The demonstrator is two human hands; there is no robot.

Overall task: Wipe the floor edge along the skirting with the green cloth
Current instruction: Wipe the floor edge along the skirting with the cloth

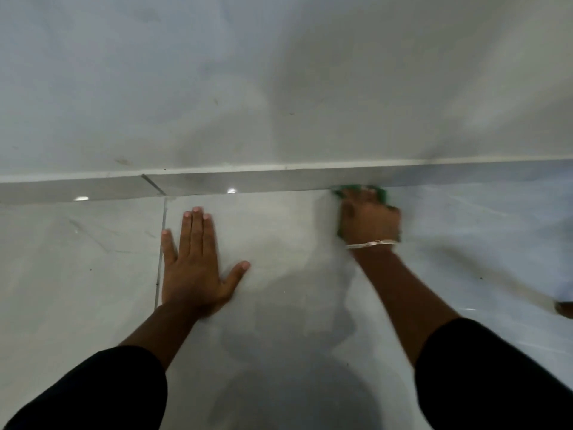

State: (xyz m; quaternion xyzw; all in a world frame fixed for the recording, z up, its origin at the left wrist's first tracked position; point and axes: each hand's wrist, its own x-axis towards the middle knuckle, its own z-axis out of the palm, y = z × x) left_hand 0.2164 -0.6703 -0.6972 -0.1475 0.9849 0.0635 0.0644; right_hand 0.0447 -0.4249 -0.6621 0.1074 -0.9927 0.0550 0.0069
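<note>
Floor (279, 231): glossy pale tile, one grout line running under the left hand.
Skirting (248, 181): low grey strip at the wall foot.
Left hand (193, 265): flat, fingers spread, bracing, holding nothing.
Right hand (369, 220): pressed down on the green cloth (379, 193), fingers closed over it.
Cloth position: under palm, front edge touching skirting.
Risk: cloth may bunch under the palm and miss the corner; braced hand could slide on gloss.

Cloth (359, 191) against skirting (248, 181), right of flat hand (193, 262).
</note>
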